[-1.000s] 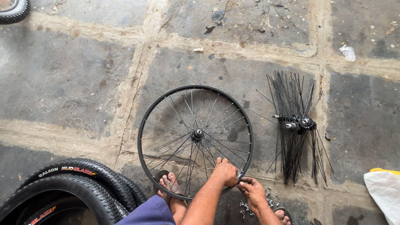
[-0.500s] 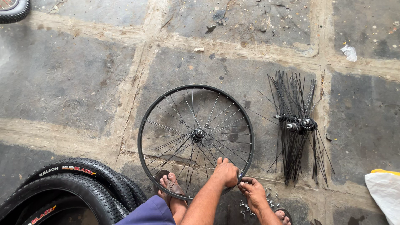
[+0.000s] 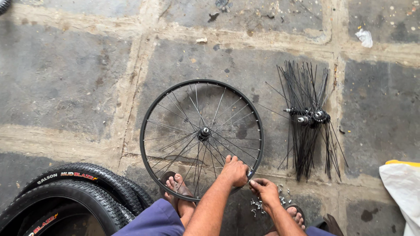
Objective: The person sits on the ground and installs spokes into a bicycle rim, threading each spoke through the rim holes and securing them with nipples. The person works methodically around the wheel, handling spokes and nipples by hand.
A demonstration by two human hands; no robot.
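Right hand's (image 3: 265, 191) grip contents hidden — tyres (image 3: 78, 192) cut off.

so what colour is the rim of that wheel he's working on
Black, with thin silvery spokes; the wheel rim shows best in the head view.

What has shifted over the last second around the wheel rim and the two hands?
Almost nothing moved. The left hand still rests on the near edge of the wheel rim, and the right hand stays beside it at the rim, fingers pinched, above the small metal nipples. The foot under the spokes, the loose hubs with spokes and the tyres lie as before.
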